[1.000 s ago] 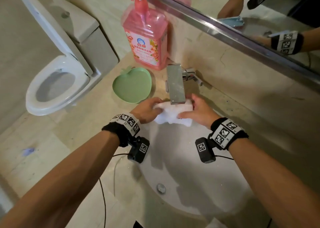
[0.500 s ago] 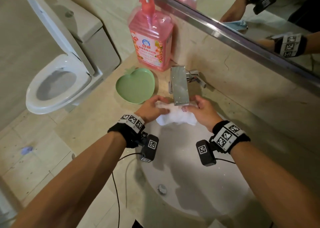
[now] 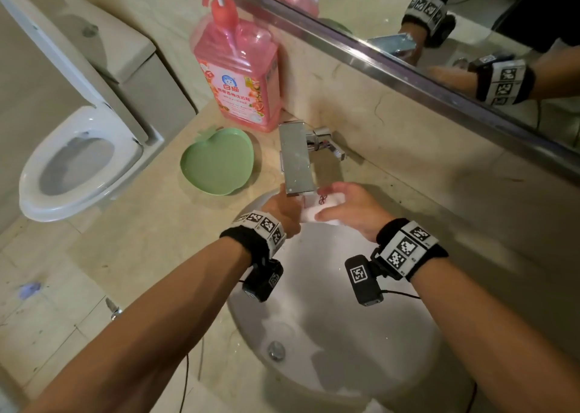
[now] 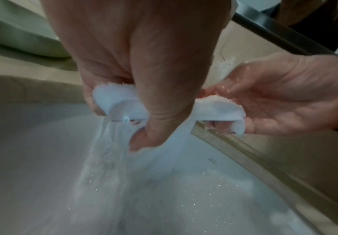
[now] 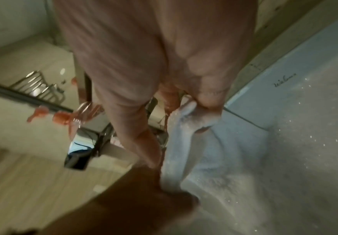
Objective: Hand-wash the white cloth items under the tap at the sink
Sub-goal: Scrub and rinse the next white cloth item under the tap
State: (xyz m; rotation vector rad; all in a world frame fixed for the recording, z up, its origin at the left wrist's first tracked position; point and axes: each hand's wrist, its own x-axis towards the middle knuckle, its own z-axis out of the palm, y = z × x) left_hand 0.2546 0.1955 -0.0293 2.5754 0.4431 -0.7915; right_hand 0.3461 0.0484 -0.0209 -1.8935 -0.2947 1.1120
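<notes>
We see the white cloth (image 3: 326,207) in the middle of the head view, right under the tap (image 3: 296,161) and over the sink (image 3: 392,365). Our left hand (image 3: 282,208) squeezes one end and our right hand (image 3: 348,207) curls round the other. Water runs down from it. The fingers hide most of the cloth, and the right wrist view is blurry.

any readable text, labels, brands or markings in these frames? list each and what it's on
"白猫": brand on the label of the pink detergent bottle; the smaller lines under it are too small to read.
Dark script mark on the sink wall: too blurred to read.
Red motif on the white cloth: a drawn figure, not text.
Black-and-white square marker codes on the wristbands: patterns, no words.
</notes>
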